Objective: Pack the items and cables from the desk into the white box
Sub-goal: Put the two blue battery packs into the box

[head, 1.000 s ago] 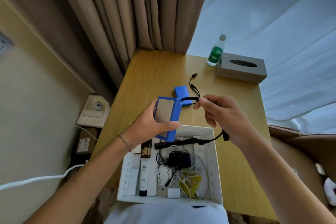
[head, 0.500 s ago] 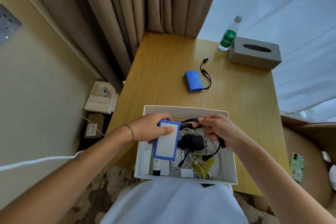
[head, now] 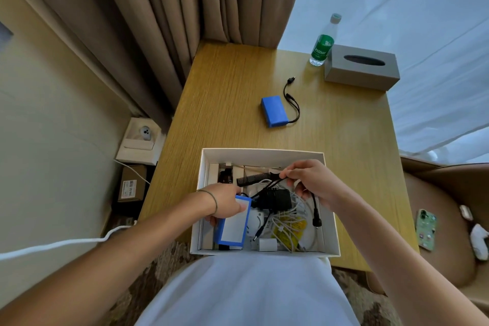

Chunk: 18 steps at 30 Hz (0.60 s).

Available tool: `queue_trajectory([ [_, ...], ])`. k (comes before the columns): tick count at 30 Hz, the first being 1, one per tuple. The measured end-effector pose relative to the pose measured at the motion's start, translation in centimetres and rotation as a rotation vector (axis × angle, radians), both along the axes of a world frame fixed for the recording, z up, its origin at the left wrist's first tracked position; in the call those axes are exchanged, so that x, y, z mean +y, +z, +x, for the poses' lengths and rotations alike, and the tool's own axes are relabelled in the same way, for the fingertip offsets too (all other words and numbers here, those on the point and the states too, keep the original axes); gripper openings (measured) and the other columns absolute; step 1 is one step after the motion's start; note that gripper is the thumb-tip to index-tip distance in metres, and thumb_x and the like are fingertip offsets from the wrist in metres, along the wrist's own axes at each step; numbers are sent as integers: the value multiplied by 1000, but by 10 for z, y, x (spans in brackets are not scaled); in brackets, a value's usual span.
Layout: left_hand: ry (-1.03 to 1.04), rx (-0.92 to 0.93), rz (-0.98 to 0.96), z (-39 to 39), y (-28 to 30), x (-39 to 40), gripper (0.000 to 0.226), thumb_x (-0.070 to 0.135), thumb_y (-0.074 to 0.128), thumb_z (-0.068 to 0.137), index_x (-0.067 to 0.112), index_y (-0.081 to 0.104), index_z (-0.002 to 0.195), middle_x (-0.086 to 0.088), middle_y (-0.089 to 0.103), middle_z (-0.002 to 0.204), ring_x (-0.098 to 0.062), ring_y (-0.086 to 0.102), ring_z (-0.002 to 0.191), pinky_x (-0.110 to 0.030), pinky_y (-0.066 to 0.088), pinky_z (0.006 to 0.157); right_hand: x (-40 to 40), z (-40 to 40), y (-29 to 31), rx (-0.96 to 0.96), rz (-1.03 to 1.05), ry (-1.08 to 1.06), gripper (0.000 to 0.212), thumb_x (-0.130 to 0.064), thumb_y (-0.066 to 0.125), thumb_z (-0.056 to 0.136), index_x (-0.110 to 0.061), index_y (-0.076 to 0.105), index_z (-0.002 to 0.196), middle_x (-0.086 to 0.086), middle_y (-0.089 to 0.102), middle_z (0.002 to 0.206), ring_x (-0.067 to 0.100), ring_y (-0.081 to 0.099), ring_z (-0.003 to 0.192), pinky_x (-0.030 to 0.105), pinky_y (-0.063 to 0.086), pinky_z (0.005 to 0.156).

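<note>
Your left hand (head: 225, 202) has its grip around the blue battery pack (head: 234, 222) inside the white box (head: 264, 152); your right hand (head: 308, 182) pinches its black cable (head: 315, 206). Lay the pack flat at 9 o'clock, then coil the cable beside it.

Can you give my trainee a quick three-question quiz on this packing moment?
1. True or false: the flat blue battery pack with the white label in the left hand is inside the white cardboard box.
2. What does the right hand pinch? A black cable; B white cable.
3. Which packable item lies on the wooden desk?

Key: 1 true. 2 A. 3 the small blue battery pack with a black lead.
</note>
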<state>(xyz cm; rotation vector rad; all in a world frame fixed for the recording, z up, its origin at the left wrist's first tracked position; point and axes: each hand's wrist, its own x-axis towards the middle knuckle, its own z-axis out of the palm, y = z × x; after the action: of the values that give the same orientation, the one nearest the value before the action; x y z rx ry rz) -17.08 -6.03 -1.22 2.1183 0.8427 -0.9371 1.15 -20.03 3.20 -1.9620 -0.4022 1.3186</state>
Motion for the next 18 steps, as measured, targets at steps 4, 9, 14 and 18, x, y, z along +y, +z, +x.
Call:
queue_trajectory([
  [4, -85, 9, 62, -1, -8, 1, 59, 48, 47, 98, 25, 34, 150, -6, 57, 122, -16, 64, 70, -26, 50, 48, 7, 5, -6, -17, 3, 30, 23, -7, 51, 100, 0, 73, 95, 10, 68, 76, 12, 51, 46, 21, 40, 42],
  [9, -195, 11, 162, -2, -13, -2, 54, 46, 46, 99, 19, 42, 146, -9, 56, 136, -25, 58, 114, -33, 48, 86, 19, 10, -22, -95, -19, 43, 24, 3, 46, 98, -5, 69, 99, 13, 72, 77, 9, 51, 43, 22, 41, 43],
  [14, -210, 32, 261, -6, -17, -10, 42, 48, 52, 97, 13, 61, 118, -7, 59, 117, -21, 54, 88, -31, 45, 72, 19, 16, -46, -357, -68, 162, 25, 4, 59, 90, -13, 72, 102, 10, 76, 95, 22, 69, 84, 38, 57, 78],
  [18, -219, -84, 442, -6, -19, -18, 31, 44, 63, 92, 12, 64, 92, -9, 51, 117, -21, 48, 81, -34, 46, 70, 19, 14, -62, -533, -72, 228, 34, 5, 53, 91, -14, 75, 108, 4, 73, 112, 18, 65, 99, 29, 54, 85],
])
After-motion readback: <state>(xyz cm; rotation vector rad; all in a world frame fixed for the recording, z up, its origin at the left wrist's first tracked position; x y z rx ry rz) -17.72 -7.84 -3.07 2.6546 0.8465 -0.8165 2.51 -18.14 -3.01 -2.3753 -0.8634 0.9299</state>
